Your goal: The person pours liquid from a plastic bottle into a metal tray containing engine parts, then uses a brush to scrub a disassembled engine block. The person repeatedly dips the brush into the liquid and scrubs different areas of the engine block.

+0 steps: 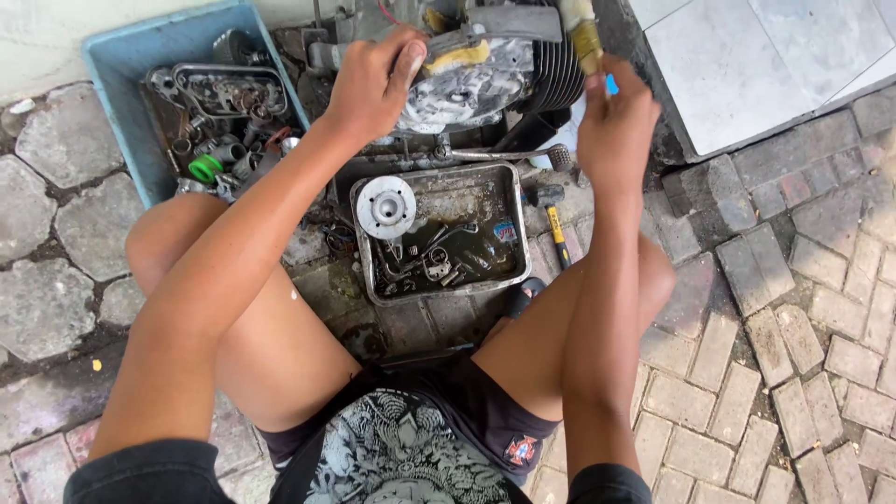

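Nearest, between the knees, a metal tray (511, 201) holds oily small parts and a round disc (385, 206) at its 10 o'clock corner. At 3 o'clock beside it lies a hammer (556, 233). Farther, the right hand (616, 126) is closed around what looks like a brush handle (584, 37). The left hand (373, 84) grips the engine (485, 70), fingers curled over its top. At 9 o'clock sits a blue bin (121, 65) of parts.
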